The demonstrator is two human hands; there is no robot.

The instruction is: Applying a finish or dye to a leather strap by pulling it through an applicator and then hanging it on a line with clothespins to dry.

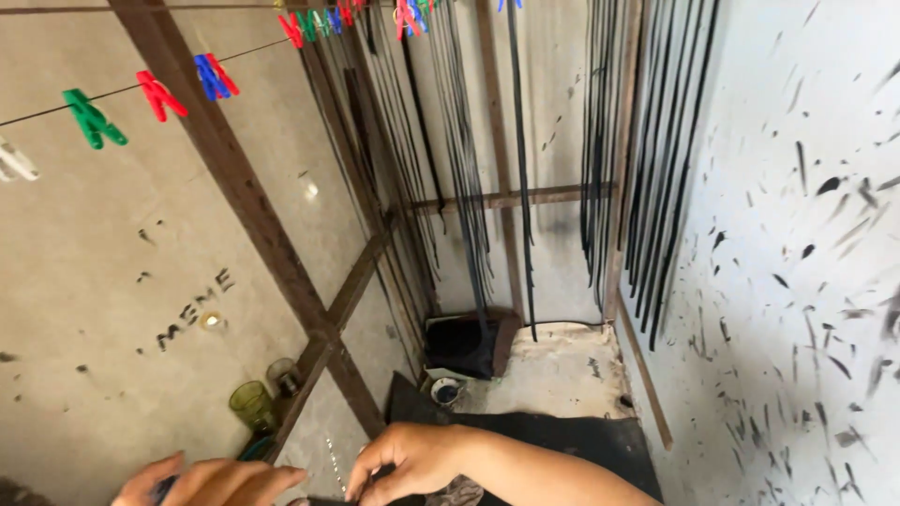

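The right hand [412, 461] was low at the bottom of the view, its fingers curled down and pinched together on a small dark thing [323, 500] at the very edge; too little of that thing showed to tell what it was. The forearm ran off to the right over a black sheet [581, 440] spread on the floor. Just beside it, to the left, the left hand [211, 483] was half cut off by the edge, fingers bent around something dark and bluish [165, 487] that I could only glimpse, so how firmly it gripped I could not tell. The two hands were near each other but not touching.

Above the left hand a green glass [251, 405] stood by a second, clearer glass [281, 377], both close to a brown wooden brace [281, 272] crossing the bare wall. Further back, in the corner, a black box-like container [464, 345] sat on the floor with a small white cup of dark liquid [446, 391] in front of it, and a pale cloth [562, 370] lay to the right. Long black strips [656, 187] hung down in rows from above, almost to the floor. A line strung across the top left carried green, red and blue clothes pegs [155, 96]. The white wall [806, 281] on the right was flecked all over with black smears.
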